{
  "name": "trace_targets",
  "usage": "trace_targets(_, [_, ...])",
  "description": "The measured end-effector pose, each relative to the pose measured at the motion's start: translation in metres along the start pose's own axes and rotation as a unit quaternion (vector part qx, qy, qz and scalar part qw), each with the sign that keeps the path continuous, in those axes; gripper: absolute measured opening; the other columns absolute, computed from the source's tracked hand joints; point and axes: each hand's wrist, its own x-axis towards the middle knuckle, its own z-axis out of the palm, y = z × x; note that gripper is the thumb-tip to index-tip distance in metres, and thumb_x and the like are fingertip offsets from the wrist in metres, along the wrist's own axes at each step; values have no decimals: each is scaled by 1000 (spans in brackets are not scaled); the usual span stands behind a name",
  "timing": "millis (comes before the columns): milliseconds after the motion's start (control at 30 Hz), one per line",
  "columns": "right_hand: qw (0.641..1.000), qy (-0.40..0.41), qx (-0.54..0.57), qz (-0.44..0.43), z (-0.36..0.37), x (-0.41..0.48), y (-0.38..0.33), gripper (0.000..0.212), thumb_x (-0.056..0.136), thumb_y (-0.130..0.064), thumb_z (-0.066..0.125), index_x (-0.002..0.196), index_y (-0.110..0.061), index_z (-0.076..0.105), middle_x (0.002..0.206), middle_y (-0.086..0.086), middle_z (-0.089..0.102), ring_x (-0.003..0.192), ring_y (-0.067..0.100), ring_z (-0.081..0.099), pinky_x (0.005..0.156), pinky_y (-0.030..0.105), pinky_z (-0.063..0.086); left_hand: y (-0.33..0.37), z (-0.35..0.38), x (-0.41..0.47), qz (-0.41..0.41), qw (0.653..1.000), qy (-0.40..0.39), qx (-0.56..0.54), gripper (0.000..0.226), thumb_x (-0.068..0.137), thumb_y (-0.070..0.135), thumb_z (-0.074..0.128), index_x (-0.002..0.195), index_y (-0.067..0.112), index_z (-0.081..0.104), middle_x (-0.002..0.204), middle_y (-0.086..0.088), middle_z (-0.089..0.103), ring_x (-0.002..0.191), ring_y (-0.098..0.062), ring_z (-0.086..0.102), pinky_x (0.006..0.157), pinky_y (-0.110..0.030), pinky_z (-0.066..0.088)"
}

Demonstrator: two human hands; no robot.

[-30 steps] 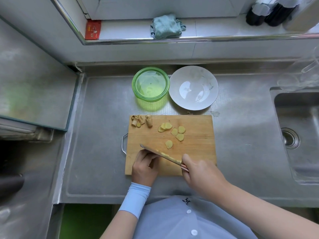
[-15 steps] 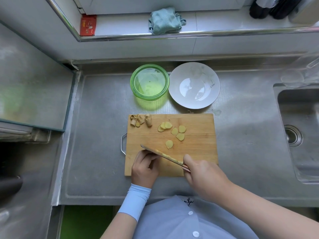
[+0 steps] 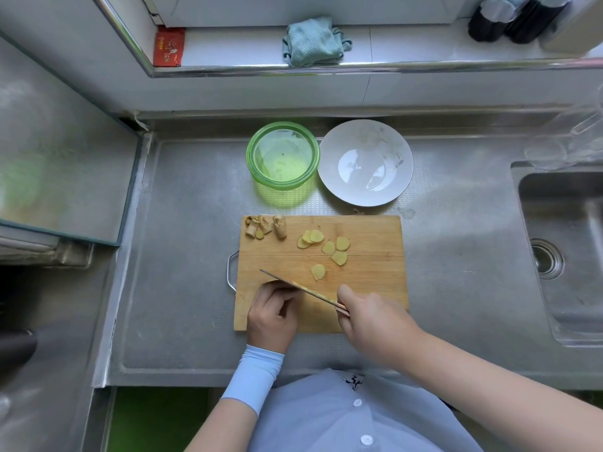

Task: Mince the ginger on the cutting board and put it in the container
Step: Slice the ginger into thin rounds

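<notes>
A wooden cutting board [image 3: 368,265] lies on the steel counter. Several pale yellow ginger slices [image 3: 339,257] are spread over its far half, and brown peel scraps [image 3: 264,226] sit at its far left corner. My right hand [image 3: 372,321] grips the handle of a knife [image 3: 293,284], whose blade slants left across the board's near part. My left hand [image 3: 272,316] sits with curled fingers against the blade, holding ginger that is mostly hidden beneath them; a yellow strip shows along the blade. The green glass container [image 3: 282,154] stands beyond the board.
A white plate [image 3: 365,163] sits right of the container. The sink [image 3: 561,256] is at the right. On the ledge behind are a teal cloth [image 3: 313,40], a red packet [image 3: 169,47] and dark bottles [image 3: 509,17]. A glass-topped stove surface lies left.
Both hands and the knife stay almost where they were at the board's near edge. The view has shifted slightly; the slices have not moved.
</notes>
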Motion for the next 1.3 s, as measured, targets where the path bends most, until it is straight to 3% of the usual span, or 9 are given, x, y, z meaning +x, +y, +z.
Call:
trace_targets(600, [1000,8,-9,-9,6,9,-1,17,98,-27,43,91,-21,29,64,-2,39,60,32,42,46,36,20,-2,2,-1,-22,1000,-8,-7,10,76,-1,72,75,9,75,86,-4,67,84,-13,63,80,-10,43])
trace_targets(767, [1000,-13,18,-9,-4,28,-17,12,98,-25,47,99,-22,35,90,11,62,71,32,47,57,35,31,-1,2,-2,-18,1000,-12,-8,10,79,1,70,75,9,74,84,0,66,82,-13,63,78,-15,46])
trace_targets(900, [999,-20,34,8,-10,33,-17,16,98,-26,48,111,-17,47,99,14,65,88,37,59,63,34,35,2,1,-1,-6,1000,2,-11,9,79,0,75,76,8,74,86,0,66,82,-13,63,76,-20,49])
trace_targets(1000, [998,-14,56,15,-13,33,-13,12,96,-28,47,104,-19,47,94,12,64,81,35,56,62,35,37,3,0,-1,5,1000,6,-15,8,80,-2,76,80,6,75,88,-1,67,84,-15,63,78,-23,51])
trace_targets(1133, [998,4,53,16,-10,20,-8,14,97,-29,46,90,-20,37,76,4,50,69,31,45,58,35,30,0,2,-5,2,1000,6,-10,8,79,0,77,83,7,76,90,-3,67,84,-16,65,78,-23,52])
trace_targets(1300, [1000,26,13,3,-4,-1,-3,17,99,-33,42,92,-21,33,69,2,50,66,34,47,55,38,33,-2,5,-8,-15,1000,13,1,8,78,4,77,85,8,77,93,-6,69,87,-17,66,82,-17,49])
